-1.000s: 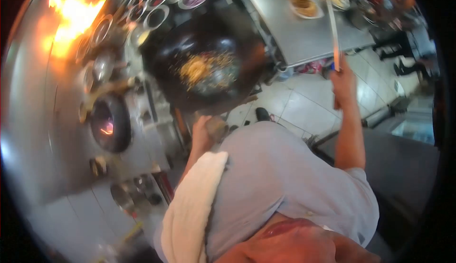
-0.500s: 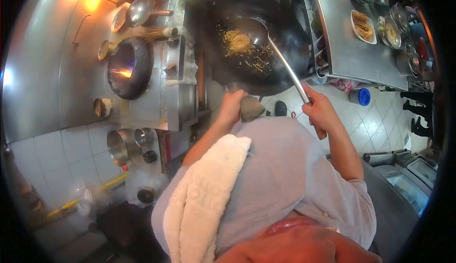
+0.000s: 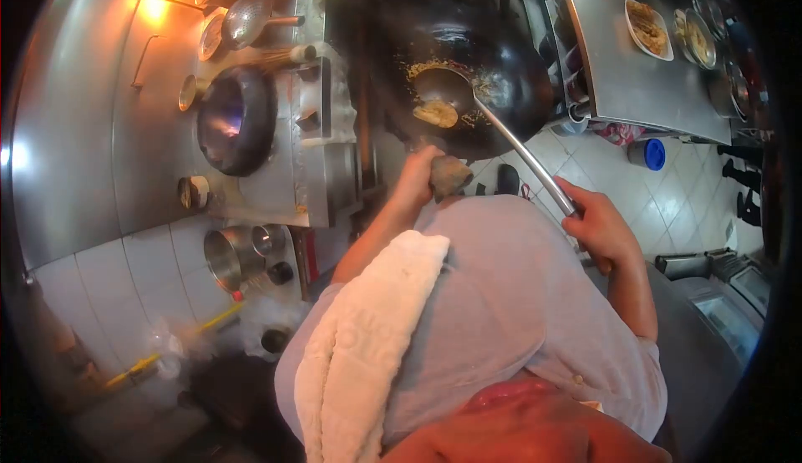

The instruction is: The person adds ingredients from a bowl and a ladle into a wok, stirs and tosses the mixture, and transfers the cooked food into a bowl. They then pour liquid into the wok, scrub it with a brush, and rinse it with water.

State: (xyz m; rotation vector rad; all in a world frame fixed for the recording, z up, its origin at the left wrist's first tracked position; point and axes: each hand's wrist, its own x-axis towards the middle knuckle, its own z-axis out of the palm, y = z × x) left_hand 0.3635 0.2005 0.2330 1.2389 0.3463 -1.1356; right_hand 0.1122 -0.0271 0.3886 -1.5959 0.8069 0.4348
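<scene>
My right hand (image 3: 603, 225) is closed round the handle end of a long metal ladle (image 3: 528, 158). The ladle's round bowl lies inside a dark wok (image 3: 518, 70), over a yellowish lump of food (image 3: 436, 114) near the wok's near side. Small yellow crumbs cling to the wok around the bowl. At the wok's near rim, my left hand (image 3: 418, 175) is closed on a grey-brown rag (image 3: 451, 177). Whatever the rag covers is hidden from me.
On the left, a second dark wok (image 3: 236, 120) stands by a steel wall, below a perforated strainer (image 3: 249, 20). A steel counter (image 3: 614, 78) on the right bears a white dish of fried food (image 3: 647, 28) and several bowls. A blue-lidded tub (image 3: 647, 154) sits on the tiled floor.
The ladle's bowl has come toward me in the wok, and the food lump now sits nearer the near rim. My right hand has moved right and slightly down.
</scene>
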